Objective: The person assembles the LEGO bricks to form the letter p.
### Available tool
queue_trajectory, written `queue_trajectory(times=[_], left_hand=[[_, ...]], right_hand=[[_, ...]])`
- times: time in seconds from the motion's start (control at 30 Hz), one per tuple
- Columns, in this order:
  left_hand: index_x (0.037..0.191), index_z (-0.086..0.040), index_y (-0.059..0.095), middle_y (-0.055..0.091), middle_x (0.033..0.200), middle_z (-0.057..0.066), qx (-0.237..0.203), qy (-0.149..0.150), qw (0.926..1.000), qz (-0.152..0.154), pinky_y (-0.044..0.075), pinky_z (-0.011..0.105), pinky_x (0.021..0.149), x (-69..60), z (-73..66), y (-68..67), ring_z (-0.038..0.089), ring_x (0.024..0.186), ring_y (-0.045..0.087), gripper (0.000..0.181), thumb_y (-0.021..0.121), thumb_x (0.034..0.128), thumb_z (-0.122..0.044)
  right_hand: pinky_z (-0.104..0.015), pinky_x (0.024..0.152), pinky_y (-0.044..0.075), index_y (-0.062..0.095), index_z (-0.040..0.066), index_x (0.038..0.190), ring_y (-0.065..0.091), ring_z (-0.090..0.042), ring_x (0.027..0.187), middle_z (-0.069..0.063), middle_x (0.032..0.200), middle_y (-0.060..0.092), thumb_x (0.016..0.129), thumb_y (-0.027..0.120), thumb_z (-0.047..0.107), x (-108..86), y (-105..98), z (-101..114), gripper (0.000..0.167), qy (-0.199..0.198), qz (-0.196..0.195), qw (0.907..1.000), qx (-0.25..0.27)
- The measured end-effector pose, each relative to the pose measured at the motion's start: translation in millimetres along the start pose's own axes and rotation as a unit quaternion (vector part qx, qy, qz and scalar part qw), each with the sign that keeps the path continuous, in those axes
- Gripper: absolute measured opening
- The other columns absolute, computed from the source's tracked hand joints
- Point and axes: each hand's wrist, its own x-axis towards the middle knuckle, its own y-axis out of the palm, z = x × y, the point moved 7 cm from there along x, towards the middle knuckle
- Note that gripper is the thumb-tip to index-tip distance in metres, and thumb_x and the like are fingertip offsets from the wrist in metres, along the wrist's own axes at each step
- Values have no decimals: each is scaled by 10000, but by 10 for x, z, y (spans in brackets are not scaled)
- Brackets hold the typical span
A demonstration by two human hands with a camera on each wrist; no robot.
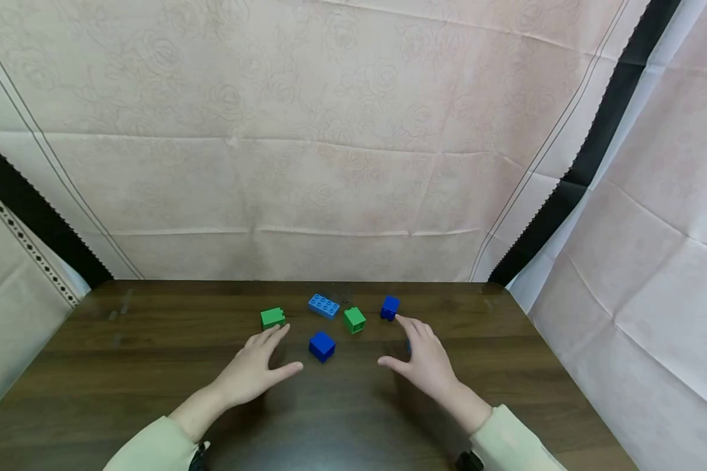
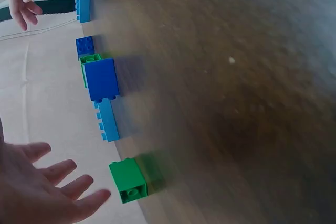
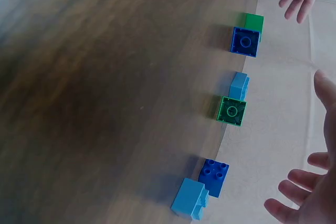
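Note:
My left hand (image 1: 250,373) hovers over the table with its fingers spread, holding nothing. Its fingertips are nearest to a green building block (image 1: 272,318); the left wrist view shows a gap between that block (image 2: 128,179) and the hand (image 2: 50,187). My right hand (image 1: 429,363), also spread and holding nothing, is beside a dark blue block (image 1: 390,307). A light blue brick (image 3: 188,198), mostly hidden behind this hand in the head view, stands near that block in the right wrist view. Between the hands lie another dark blue block (image 1: 321,347), a green block (image 1: 354,320) and a studded light blue brick (image 1: 324,306).
A dark brown wooden table (image 1: 153,366) carries the blocks. Pale patterned cloth (image 1: 306,163) hangs behind its far edge, with more cloth (image 1: 654,281) at the right side. Black bands (image 1: 589,157) run down the cloth seams.

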Motion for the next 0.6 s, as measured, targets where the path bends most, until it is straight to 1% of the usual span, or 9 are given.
queue_trajectory(times=[0.1, 0.2, 0.27, 0.37, 0.5, 0.6], left_hand=[[1468, -105, 276, 283, 1506, 192, -478, -294, 9984, 63, 290, 660, 1012, 64, 28, 23, 450, 1372, 234, 881, 534, 824, -648], [1468, -85, 264, 272, 1507, 208, -915, -561, 9942, 100, 292, 639, 1028, 125, 59, 53, 443, 1367, 255, 860, 551, 843, -602], [1465, -73, 265, 296, 1493, 217, -1194, -697, 9904, 59, 324, 607, 1028, 173, 85, 80, 428, 1346, 313, 832, 564, 859, -559], [1452, -46, 280, 360, 1455, 224, -1498, -844, 9851, -71, 380, 562, 1009, 247, 108, 116, 413, 1296, 399, 805, 584, 869, -511], [1435, -23, 303, 407, 1417, 239, -1789, -1005, 9785, -230, 423, 525, 984, 338, 113, 174, 406, 1253, 450, 796, 592, 868, -500], [1425, -17, 320, 421, 1403, 242, -1979, -1124, 9733, -296, 433, 511, 980, 397, 105, 217, 401, 1241, 463, 760, 598, 878, -466]], right_hand=[[-475, 965, 451, 426, 93, 1376, 459, -288, 1239, -106, 1330, 505, 725, 717, 551, 44, 21, -22, 848, 251, 45, 9990, 355], [-470, 952, 461, 432, 79, 1365, 471, -294, 1228, -124, 1314, 515, 724, 736, 520, 103, 52, -47, 835, 499, 78, 9951, 848], [-479, 956, 456, 440, 62, 1351, 486, -310, 1217, -147, 1298, 525, 724, 747, 498, 149, 73, -61, 823, 665, 104, 9904, 1205], [-486, 957, 451, 448, 47, 1333, 507, -328, 1192, -172, 1272, 540, 732, 747, 481, 224, 125, -95, 799, 932, 179, 9815, 1662], [-472, 925, 468, 453, 43, 1321, 533, -330, 1139, -179, 1231, 559, 752, 743, 449, 326, 193, -124, 757, 1154, 223, 9739, 1942], [-454, 892, 481, 460, 40, 1315, 548, -319, 1093, -177, 1193, 575, 753, 754, 421, 405, 228, -108, 740, 1181, 204, 9728, 1984]])
